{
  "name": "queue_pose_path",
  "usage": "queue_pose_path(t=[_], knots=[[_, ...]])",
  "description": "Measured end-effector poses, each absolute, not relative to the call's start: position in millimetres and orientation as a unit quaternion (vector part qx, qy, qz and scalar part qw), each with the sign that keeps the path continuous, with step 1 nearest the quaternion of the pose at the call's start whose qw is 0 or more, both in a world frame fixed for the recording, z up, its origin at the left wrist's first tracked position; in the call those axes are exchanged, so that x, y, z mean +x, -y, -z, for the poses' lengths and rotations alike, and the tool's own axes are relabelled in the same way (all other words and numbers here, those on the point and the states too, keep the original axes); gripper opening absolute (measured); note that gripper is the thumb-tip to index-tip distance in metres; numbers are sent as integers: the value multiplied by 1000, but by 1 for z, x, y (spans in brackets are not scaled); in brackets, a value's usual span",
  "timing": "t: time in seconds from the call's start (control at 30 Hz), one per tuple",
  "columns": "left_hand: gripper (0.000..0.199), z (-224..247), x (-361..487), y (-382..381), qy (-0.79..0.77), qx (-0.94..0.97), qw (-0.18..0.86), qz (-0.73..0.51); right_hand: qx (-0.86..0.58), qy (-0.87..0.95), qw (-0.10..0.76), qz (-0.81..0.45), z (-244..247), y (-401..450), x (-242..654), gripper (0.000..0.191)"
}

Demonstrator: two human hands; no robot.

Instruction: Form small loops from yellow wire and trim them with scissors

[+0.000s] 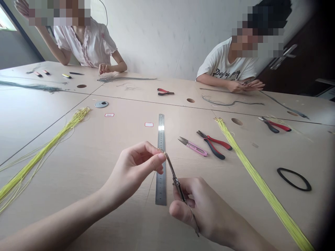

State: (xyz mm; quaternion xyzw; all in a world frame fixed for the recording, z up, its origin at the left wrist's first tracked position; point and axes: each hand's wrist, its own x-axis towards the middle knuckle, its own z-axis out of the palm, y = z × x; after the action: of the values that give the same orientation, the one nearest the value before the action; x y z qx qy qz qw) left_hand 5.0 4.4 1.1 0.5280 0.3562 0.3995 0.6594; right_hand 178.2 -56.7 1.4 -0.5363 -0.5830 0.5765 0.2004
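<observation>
My left hand (141, 162) pinches a small metal ring (160, 150) between thumb and index finger; a thin cord (151, 184) seems to trail below the fingers. My right hand (204, 204) grips a pair of small scissors (176, 183). Their narrow tips reach the left fingertips beside the ring; whether the blades touch anything there is too small to tell. Beneath the left fingers, a steel ruler (161, 193) lies lengthwise on the table. Pink thread snips (195, 146) and red-and-black pliers (216, 143) rest to the right of the ruler.
Yellow cord bundles lie at left (56, 137) and right (251, 167). A black oval band (294, 179), more pliers (277, 124) and a grey disc (101, 104) are around. Two people sit across the table, one handling grey cords (235, 103). Round holes (237, 121) pierce the tabletop.
</observation>
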Motion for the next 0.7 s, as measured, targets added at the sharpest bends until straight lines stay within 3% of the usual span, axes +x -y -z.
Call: queue_pose_path(t=[0.7], knots=[[19,2,4,-7,-344,487,702,-390,-549,557,175,-598,-9,56,179,62]])
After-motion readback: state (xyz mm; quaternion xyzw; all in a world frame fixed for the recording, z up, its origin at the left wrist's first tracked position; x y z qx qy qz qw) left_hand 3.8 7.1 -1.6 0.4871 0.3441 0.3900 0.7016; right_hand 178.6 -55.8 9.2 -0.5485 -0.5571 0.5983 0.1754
